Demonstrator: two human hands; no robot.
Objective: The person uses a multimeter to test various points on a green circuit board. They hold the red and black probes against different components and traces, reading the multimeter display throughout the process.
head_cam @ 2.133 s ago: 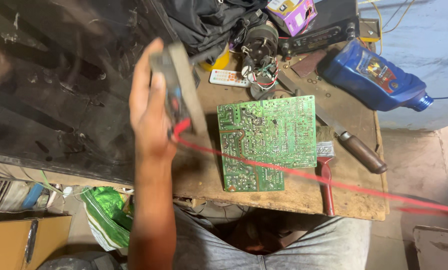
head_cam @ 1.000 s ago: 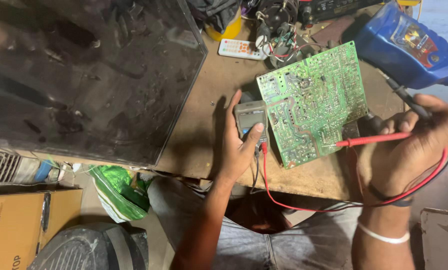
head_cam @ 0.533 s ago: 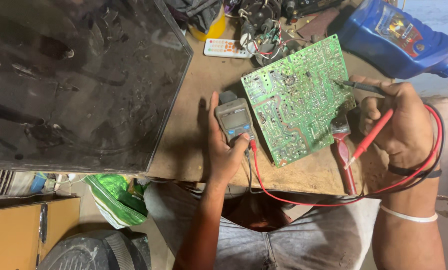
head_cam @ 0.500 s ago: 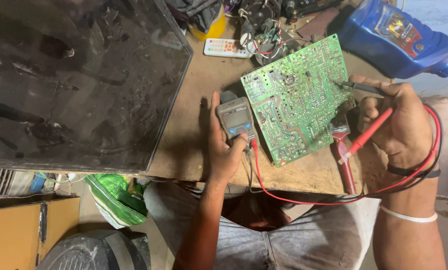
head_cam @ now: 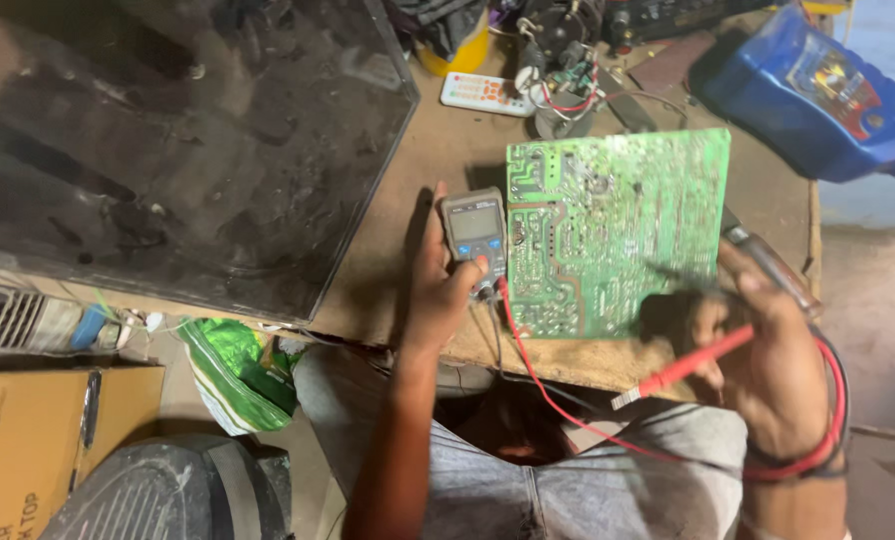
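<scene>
On bench: left hand point(head_cam: 438, 295) fingers grip multimeter point(head_cam: 475, 232) | right hand point(head_cam: 768, 360) fingers grip red probe point(head_cam: 683, 368)

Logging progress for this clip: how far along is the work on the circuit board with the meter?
Done: the green circuit board lies solder side up on the wooden table, with the multimeter beside it.

In hand: the left hand thumbs the meter; the right hand grips the red probe, with a dark probe that looks blurred.

Left: the red probe's tip is off the board; no reading is legible.
</scene>
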